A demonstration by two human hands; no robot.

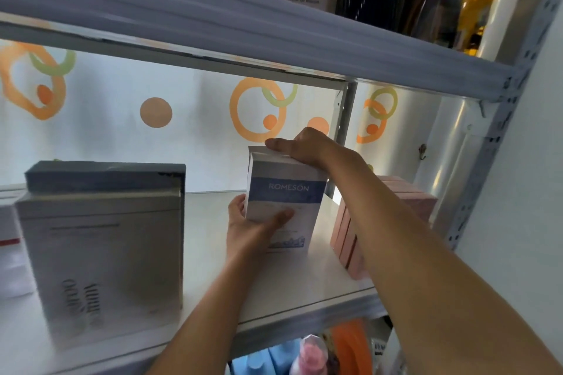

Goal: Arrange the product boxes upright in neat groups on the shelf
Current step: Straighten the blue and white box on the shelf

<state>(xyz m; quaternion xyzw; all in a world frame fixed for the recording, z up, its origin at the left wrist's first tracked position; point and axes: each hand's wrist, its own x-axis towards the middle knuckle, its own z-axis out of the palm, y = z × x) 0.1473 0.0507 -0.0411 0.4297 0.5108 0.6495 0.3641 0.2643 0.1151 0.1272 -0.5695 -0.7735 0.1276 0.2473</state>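
I hold the white-and-blue ROMESON box (285, 201) upright on the white shelf (304, 286), roughly mid-shelf and a little right of centre. My left hand (253, 227) grips its lower left edge, thumb across the front face and fingers behind, so the base cannot skid as I square it. My right hand (307, 146) presses on the top with the fingers flat along the upper edge and the thumb out of sight behind, which keeps the tall, narrow box from tipping.

It stands apart from both neighbours: the row of pink boxes (350, 237) is just to its right, partly hidden by my right forearm, and the big grey-white boxes (106, 240) stand well apart on the left. I judge the box belongs nearer the pink row, so the two-handed hold lets me slide it sideways without leaning it.
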